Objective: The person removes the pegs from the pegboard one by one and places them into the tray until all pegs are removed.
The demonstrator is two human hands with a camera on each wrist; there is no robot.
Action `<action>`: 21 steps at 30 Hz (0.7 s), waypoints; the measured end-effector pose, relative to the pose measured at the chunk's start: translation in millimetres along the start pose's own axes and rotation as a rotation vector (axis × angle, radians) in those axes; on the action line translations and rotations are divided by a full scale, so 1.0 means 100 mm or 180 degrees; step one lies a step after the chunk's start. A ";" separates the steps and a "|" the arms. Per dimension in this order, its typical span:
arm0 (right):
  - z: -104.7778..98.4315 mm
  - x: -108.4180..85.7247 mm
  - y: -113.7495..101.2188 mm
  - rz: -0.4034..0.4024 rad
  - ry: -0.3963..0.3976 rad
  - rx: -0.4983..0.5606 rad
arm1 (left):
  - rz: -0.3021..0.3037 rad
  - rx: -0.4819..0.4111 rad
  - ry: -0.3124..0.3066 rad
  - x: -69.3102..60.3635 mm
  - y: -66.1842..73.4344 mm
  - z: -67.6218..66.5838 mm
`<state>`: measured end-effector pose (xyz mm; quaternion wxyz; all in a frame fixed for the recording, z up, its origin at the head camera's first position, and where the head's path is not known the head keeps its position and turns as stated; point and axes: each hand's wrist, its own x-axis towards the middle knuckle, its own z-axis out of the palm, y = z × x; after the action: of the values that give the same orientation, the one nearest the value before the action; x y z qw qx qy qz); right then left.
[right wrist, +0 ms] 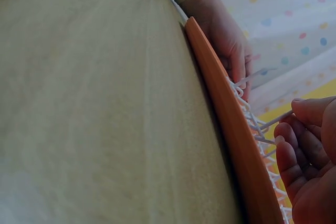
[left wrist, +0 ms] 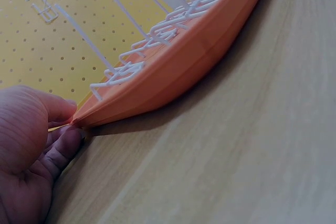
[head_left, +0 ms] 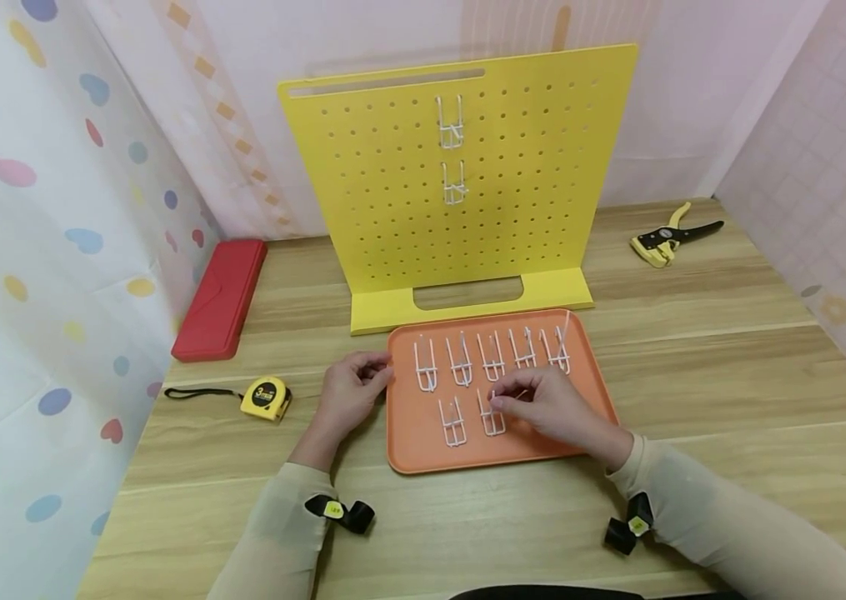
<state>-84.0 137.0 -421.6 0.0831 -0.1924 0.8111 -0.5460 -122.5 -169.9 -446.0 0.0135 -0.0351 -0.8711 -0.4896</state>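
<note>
An orange tray (head_left: 415, 446) lies on the wooden table, holding several white wire pegboard hooks (head_left: 426, 377) in two rows. At the tray's left rim, my left hand (head_left: 347, 390) pinches the edge between thumb and fingers, as the left wrist view shows. My right hand (head_left: 553, 407) is over the tray's right half. Its thumb and a finger pinch the upright prong of a pegboard hook (head_left: 493, 427) in the front row, seen also in the right wrist view as a thin white prong (right wrist: 278, 119). That hook's lower frame appears to sit on the tray.
Behind the tray stands a yellow pegboard (head_left: 392, 242) with two white hooks (head_left: 451, 133) mounted one above the other. To the left are a red case (head_left: 220, 300) and a yellow tape measure (head_left: 267, 397). Wire strippers (head_left: 666, 237) lie at the back right.
</note>
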 end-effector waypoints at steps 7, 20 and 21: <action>0.01 0.01 0.00 0.0052 0.0000 0.0027 | 0.0001 -0.0049 0.0004 -0.02 0.03 -0.01; 0.00 0.00 0.03 0.0149 0.0056 0.0078 | -0.0001 -0.0013 0.0008 -0.01 0.01 -0.01; -0.01 0.00 0.03 0.0122 0.0075 0.0063 | -0.0006 -0.0013 0.0007 -0.01 0.01 -0.01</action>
<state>-85.3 139.1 -423.8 0.0859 -0.1694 0.8102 -0.5546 -121.1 -170.1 -445.0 0.0139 -0.0338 -0.8701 -0.4914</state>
